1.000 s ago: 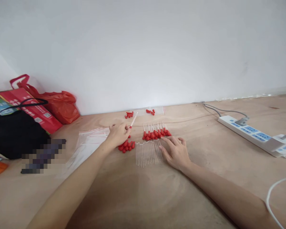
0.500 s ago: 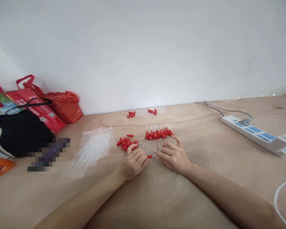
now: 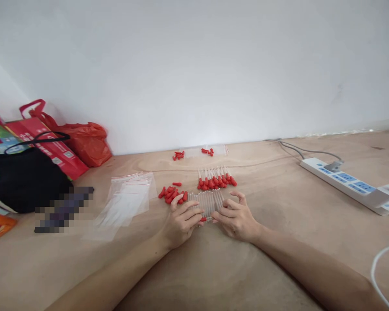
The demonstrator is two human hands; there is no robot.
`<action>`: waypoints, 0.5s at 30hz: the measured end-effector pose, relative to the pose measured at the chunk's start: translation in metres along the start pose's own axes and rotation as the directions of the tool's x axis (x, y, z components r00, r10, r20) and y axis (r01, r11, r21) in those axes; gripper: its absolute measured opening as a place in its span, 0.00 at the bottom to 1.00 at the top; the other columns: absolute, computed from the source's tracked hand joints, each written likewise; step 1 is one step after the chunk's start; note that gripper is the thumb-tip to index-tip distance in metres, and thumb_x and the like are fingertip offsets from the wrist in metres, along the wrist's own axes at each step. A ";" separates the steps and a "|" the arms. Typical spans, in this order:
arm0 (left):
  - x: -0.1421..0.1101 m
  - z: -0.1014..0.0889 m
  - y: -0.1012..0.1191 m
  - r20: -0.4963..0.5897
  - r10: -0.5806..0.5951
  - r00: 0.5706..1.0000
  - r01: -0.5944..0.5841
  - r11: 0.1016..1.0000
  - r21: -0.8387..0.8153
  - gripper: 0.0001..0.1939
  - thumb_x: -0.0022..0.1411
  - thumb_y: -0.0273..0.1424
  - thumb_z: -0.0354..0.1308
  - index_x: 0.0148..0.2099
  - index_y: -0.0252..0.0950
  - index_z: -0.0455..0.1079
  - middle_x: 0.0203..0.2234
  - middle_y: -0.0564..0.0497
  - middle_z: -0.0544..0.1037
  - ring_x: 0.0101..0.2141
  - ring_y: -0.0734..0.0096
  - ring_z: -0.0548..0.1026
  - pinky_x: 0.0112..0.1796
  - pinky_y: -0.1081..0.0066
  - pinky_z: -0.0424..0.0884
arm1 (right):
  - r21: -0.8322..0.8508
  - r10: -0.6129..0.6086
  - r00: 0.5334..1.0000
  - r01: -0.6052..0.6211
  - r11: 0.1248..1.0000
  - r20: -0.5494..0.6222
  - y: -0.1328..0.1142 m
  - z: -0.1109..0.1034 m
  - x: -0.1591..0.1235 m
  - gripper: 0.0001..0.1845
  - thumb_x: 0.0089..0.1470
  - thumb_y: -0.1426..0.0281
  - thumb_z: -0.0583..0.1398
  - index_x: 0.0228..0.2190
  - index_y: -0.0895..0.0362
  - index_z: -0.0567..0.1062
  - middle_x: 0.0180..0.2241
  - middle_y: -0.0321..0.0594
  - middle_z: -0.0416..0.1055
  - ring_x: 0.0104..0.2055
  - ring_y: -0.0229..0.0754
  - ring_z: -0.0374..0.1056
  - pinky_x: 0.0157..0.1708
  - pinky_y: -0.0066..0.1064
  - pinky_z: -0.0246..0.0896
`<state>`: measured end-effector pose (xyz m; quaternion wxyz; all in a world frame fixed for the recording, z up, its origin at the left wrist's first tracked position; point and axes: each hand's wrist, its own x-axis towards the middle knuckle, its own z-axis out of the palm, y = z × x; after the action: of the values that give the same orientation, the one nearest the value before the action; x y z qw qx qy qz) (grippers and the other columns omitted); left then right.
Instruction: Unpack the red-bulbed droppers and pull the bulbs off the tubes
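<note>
The left hand [image 3: 181, 222] has come in from the red pile [image 3: 171, 194] at left and pinches a red bulb [image 3: 203, 219] over the near ends of the clear tubes [image 3: 207, 202], facing the right hand [image 3: 238, 218], pinching a thin tube [image 3: 209, 219], so both parts line up

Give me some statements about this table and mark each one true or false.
1. The left hand is gripping a red bulb. True.
2. The big bulb pile sits right of the bare clear tubes. False: the big bulb pile is left of the bare clear tubes.
3. A plug is in the power strip. True.
4. The black bag is at the table's right end. False: the black bag is at the left.
</note>
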<state>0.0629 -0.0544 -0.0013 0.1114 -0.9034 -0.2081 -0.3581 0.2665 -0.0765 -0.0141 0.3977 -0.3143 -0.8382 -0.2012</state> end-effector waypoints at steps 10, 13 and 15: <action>-0.001 -0.010 -0.004 0.006 -0.056 0.998 0.056 0.998 -0.042 0.09 0.60 0.26 0.48 0.30 0.37 0.66 0.26 0.56 0.76 0.34 0.73 0.71 0.47 0.62 0.54 | 0.010 0.069 0.998 -0.069 0.998 0.006 0.008 -0.011 -0.005 0.10 0.54 0.69 0.52 0.26 0.55 0.72 0.16 0.30 0.64 0.27 0.33 0.59 0.47 0.39 0.39; -0.009 -0.017 -0.014 -0.020 -0.125 0.992 0.124 0.992 -0.035 0.07 0.60 0.26 0.48 0.34 0.36 0.67 0.29 0.51 0.73 0.33 0.73 0.70 0.39 0.69 0.63 | -0.036 0.224 0.975 -0.223 0.974 0.002 0.017 -0.015 -0.009 0.10 0.54 0.69 0.52 0.27 0.54 0.73 0.18 0.31 0.67 0.26 0.34 0.59 0.45 0.37 0.41; -0.012 -0.021 -0.024 -0.049 -0.216 0.975 0.216 0.976 -0.016 0.07 0.60 0.28 0.48 0.37 0.35 0.67 0.30 0.49 0.70 0.32 0.73 0.69 0.35 0.72 0.66 | -0.067 0.295 0.955 -0.294 0.953 0.000 0.019 -0.014 -0.010 0.11 0.54 0.68 0.52 0.28 0.53 0.74 0.18 0.31 0.67 0.25 0.33 0.59 0.43 0.35 0.42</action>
<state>0.0318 -0.0440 0.0068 0.0720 -0.8667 -0.3002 -0.3919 0.2922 -0.0745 -0.0116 0.4085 -0.4497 -0.7769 -0.1656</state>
